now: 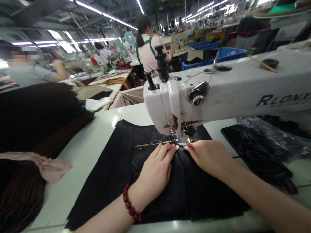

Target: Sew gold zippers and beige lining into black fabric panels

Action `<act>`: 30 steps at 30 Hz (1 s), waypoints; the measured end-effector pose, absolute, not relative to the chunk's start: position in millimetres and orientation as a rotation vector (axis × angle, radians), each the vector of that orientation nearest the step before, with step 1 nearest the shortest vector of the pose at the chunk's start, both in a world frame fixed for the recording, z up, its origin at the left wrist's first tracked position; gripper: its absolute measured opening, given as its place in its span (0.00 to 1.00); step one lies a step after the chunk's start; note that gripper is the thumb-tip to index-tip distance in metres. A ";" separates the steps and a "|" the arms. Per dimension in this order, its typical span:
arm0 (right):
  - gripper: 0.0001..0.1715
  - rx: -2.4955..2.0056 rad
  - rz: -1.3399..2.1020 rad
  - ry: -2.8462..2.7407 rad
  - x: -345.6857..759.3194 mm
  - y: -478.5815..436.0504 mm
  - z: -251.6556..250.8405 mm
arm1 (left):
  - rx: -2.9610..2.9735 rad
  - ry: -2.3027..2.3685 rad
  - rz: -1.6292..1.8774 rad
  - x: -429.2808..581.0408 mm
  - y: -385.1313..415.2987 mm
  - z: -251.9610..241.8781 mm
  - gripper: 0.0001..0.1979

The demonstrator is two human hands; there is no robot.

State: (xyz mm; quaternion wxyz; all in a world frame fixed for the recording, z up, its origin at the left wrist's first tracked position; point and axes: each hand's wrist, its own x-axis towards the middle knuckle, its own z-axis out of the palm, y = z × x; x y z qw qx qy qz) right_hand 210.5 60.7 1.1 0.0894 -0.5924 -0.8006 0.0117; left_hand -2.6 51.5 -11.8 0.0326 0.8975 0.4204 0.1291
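A black leather-like panel (155, 200) lies under the needle area of a white sewing machine (233, 94). A brass zipper (148, 145) runs across the panel, ending by the presser foot (175, 139). My left hand (156, 168) rests palm down on the panel just below the zipper, fingers laid flat, a red bead bracelet on its wrist. My right hand (209, 157), right of the presser foot, pinches a thin, pointed metal tool (182, 144) whose tip reaches toward the foot. Most of the tool is hidden by the fingers.
Tall stacks of dark material (36, 119) stand at the left, with a pinkish cloth strip (52, 165). Black pieces and clear plastic (262, 145) lie at the right under the machine arm. Blue crates (225, 53) and several people at worktables are beyond.
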 end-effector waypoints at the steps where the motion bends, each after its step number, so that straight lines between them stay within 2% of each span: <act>1: 0.22 -1.758 0.038 -2.379 210.4 60.4 1.0 | 2.762 1.290 0.396 -2.4 51.7 -11.7 0.26; 19: 0.18 -1.679 -0.057 -2.466 208.9 67.0 -1.8 | 2.579 1.351 0.503 -6.8 55.3 -9.6 0.25; 30: 0.17 -1.549 -0.207 -2.536 210.5 68.3 1.4 | 2.737 1.281 0.411 -4.4 54.5 -9.0 0.27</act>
